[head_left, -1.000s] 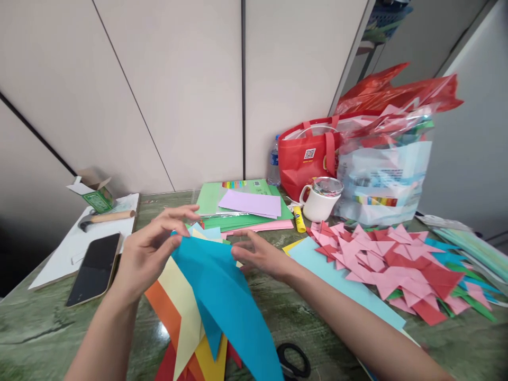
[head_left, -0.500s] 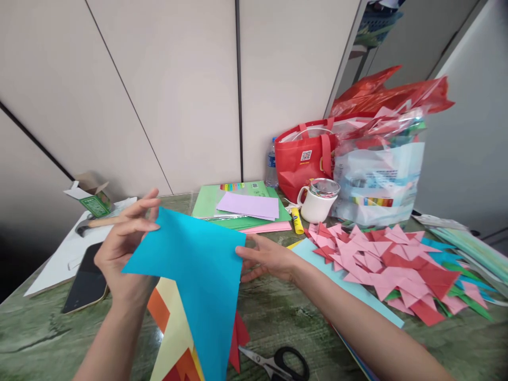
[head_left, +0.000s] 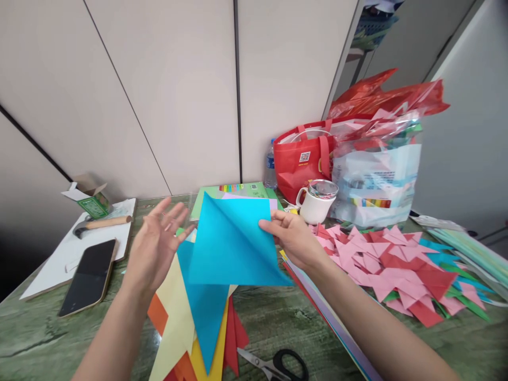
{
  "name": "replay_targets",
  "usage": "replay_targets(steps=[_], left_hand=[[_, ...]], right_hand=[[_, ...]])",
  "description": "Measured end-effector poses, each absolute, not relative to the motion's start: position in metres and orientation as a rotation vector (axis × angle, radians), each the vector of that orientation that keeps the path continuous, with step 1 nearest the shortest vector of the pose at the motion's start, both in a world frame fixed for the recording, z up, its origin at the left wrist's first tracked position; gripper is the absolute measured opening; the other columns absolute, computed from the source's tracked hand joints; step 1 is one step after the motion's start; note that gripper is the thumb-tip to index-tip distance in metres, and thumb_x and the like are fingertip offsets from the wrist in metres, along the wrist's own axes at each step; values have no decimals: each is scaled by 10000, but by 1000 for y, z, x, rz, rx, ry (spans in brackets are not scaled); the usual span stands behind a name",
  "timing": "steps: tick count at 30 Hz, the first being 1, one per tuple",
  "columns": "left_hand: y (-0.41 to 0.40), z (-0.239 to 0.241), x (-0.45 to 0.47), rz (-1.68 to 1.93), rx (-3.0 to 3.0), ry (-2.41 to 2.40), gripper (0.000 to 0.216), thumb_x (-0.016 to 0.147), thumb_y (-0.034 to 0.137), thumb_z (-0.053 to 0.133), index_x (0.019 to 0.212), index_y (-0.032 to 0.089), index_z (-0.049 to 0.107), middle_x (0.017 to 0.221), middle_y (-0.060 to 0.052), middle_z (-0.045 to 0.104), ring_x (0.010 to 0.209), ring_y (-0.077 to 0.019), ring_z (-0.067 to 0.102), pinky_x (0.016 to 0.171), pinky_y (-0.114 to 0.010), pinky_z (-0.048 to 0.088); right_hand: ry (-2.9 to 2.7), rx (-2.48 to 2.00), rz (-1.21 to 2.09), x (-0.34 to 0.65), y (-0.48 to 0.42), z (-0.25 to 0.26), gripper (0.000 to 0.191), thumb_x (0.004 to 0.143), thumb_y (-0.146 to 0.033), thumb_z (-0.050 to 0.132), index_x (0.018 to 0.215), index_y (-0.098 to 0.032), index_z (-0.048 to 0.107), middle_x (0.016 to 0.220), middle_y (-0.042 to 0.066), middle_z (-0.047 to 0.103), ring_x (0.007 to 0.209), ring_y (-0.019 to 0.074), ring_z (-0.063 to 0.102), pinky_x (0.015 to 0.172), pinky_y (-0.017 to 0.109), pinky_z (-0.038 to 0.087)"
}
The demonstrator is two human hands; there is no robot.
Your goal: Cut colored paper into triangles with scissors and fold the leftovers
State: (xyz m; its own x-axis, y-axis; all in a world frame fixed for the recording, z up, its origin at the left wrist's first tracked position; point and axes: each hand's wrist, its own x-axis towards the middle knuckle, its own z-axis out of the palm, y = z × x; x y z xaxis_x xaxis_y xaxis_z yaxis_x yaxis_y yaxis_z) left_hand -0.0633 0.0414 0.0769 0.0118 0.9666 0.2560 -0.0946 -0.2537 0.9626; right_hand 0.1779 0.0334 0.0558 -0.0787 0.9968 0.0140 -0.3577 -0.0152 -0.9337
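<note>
A square sheet of bright blue paper [head_left: 238, 248] is held up in front of me, with a diagonal crease across it. My right hand [head_left: 291, 233] pinches its right edge between thumb and fingers. To the left of the sheet, my left hand [head_left: 161, 241] is open, fingers spread and palm turned toward it, apart from the paper. Below hangs or lies a blue pointed paper piece [head_left: 206, 328], partly covered by the sheet. Under that point is a pile of folded cream paper [head_left: 172, 323], yellow paper [head_left: 220, 344] and red paper [head_left: 236, 333].
Scissors [head_left: 273, 365] lie at the front. Left are a phone [head_left: 89, 272], a hammer [head_left: 103, 223] and a small box [head_left: 93, 201]. Right are pink folded papers [head_left: 381, 259], a paper stack [head_left: 333, 328], a white mug [head_left: 317, 203] and a red bag [head_left: 304, 159].
My left hand has let go of the blue paper and spread its fingers. The sheet has turned and spread into a square. The pale blue sheet beneath my right forearm no longer shows.
</note>
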Motion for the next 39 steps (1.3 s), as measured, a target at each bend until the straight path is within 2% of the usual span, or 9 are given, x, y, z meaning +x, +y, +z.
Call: replay_targets(steps=[2,4,9,12,20,25,28,35,39], left_hand=[[45,71,-62,1229,1188,1094,650,869,590,367,1398,220,287,1436,-175,390,1272,-315,422,924,-466,479],[47,63,-60,1107,1128,1108,703,843,537,490,1417,204,258,1418,-181,414,1257,-308,442,931,-445,476],[49,51,-59,967,1175,1060,693,733,417,699,1340,214,434,1110,-109,663,1009,-260,626,831,-406,522],[50,54,-61,911,1133,1056,630,683,383,750,1249,203,539,984,-91,705,894,-248,664,743,-375,546],[46,61,-60,744,918,899,520,661,279,782,1145,199,611,1092,-102,699,1002,-312,644,855,-461,527],[48,58,-64,735,896,856,446,695,234,757,1118,170,632,1084,-120,702,990,-317,651,881,-470,518],[51,59,-70,743,894,829,447,691,218,761,1118,173,637,1067,-119,709,974,-318,658,874,-469,524],[49,65,-71,737,851,854,464,666,210,777,1107,160,645,1038,-129,718,959,-339,661,853,-486,532],[52,65,-75,821,844,901,490,665,190,773,1132,168,626,1037,-128,718,929,-336,672,802,-455,564]], right_hand=[[-1057,-880,1313,183,30,63,237,644,-322,756,791,-164,658,577,-49,603,489,78,507,470,202,411],[-1108,-862,1240,186,27,67,211,670,-317,736,799,-170,657,566,-59,577,500,81,504,478,208,404],[-1085,-868,1267,188,25,72,199,658,-317,744,728,-170,630,481,-80,485,487,90,488,477,219,403],[-1034,-864,1336,188,27,74,223,631,-322,762,728,-172,629,509,-71,529,471,82,482,455,209,393],[-1027,-821,1377,184,31,65,250,631,-331,769,758,-168,628,524,-70,577,408,58,461,432,190,412],[-1053,-877,1308,190,38,56,483,601,-353,786,992,-197,550,677,-15,690,563,154,640,545,279,522],[-1075,-944,1109,199,44,54,537,591,-359,790,991,-227,457,630,-35,667,504,157,622,464,258,495],[-1182,-949,850,208,61,42,408,646,-335,743,857,-265,402,566,-88,525,389,92,482,356,191,369],[-1420,-963,797,220,61,45,99,783,-303,600,820,-225,552,924,30,635,621,122,603,484,232,482]])
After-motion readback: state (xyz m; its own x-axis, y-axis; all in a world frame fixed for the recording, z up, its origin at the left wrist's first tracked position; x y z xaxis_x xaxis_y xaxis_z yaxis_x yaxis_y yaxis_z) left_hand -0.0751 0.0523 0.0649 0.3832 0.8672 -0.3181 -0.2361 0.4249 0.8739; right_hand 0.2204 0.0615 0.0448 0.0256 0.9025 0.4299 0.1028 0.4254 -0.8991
